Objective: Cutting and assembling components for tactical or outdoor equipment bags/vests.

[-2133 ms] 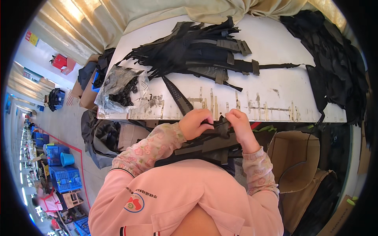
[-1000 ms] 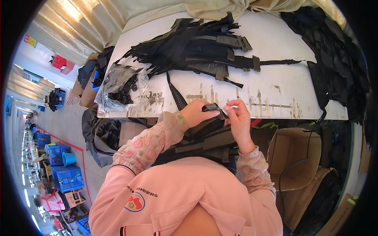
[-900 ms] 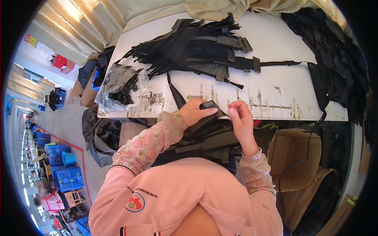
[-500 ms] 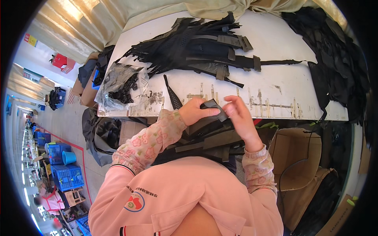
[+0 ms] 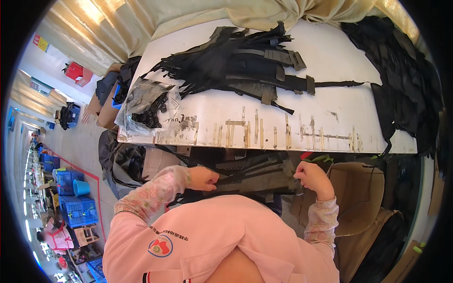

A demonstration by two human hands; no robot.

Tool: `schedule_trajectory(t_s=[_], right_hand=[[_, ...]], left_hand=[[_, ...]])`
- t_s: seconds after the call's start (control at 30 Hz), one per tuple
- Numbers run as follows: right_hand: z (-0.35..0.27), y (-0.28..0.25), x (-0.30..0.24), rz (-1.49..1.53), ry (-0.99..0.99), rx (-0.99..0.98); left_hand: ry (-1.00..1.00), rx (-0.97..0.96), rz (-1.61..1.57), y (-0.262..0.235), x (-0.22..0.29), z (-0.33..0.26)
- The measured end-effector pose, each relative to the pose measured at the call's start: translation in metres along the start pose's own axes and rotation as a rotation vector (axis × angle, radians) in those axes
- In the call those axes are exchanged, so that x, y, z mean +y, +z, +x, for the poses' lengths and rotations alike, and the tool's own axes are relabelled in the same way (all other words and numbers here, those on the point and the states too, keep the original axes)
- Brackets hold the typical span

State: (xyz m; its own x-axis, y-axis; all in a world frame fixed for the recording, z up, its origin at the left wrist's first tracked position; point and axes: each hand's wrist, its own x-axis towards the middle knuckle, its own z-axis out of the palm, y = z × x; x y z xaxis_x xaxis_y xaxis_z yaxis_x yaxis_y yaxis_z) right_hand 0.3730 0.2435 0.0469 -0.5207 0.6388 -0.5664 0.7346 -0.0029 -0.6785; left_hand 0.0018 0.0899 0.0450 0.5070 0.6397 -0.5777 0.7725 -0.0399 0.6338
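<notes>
A bundle of black straps (image 5: 257,177) with dark grey flat strips and mesh parts lies across my lap, below the table's front edge. My left hand (image 5: 203,179) is closed at the bundle's left side, its fingertips against a black strap. At the far right end of the strips, my right hand (image 5: 315,180) is raised with thumb and fingers pinched together. What lies in that pinch is too small to make out. A larger pile of similar black strapped pieces (image 5: 226,63) is spread on the white table (image 5: 325,111).
A clear plastic bag (image 5: 144,106) with small black parts sits at the table's left front. Black fabric (image 5: 401,80) hangs over its right side. An open cardboard box (image 5: 356,193) stands lower right, with blue crates (image 5: 80,210) on the floor at left.
Both hands have dropped from the table's front edge to my lap and moved apart. The dark strip they handled together is no longer raised between them.
</notes>
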Motion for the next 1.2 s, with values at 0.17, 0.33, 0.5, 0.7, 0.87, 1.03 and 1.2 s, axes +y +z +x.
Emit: schedule_trajectory(t_s=[0.17,0.33,0.5,0.7,0.87,1.03,1.2], right_hand=[[0.056,-0.01,-0.067,-0.097,-0.315,0.533],[0.178,-0.02,-0.106,-0.122,-0.203,0.588],[0.225,-0.021,-0.096,-0.257,-0.084,0.65],[0.134,0.021,-0.095,-0.038,-0.564,0.556],[0.035,0.036,-0.09,0.164,-0.686,0.194],[0.024,0.044,-0.08,0.058,-0.559,0.594],[0.029,0.06,-0.098,-0.175,-0.632,0.888]], left_hand=[[-0.226,0.012,0.151,0.034,-0.004,0.019],[-0.181,-0.053,0.24,0.027,-0.004,0.031],[-0.12,0.014,0.121,-0.001,0.008,0.026],[0.119,0.887,-0.041,-0.045,0.031,0.036],[0.512,1.267,0.335,-0.08,0.059,0.074],[0.321,0.794,-0.109,-0.069,0.068,0.109],[0.248,0.862,-0.303,-0.067,0.077,0.12]])
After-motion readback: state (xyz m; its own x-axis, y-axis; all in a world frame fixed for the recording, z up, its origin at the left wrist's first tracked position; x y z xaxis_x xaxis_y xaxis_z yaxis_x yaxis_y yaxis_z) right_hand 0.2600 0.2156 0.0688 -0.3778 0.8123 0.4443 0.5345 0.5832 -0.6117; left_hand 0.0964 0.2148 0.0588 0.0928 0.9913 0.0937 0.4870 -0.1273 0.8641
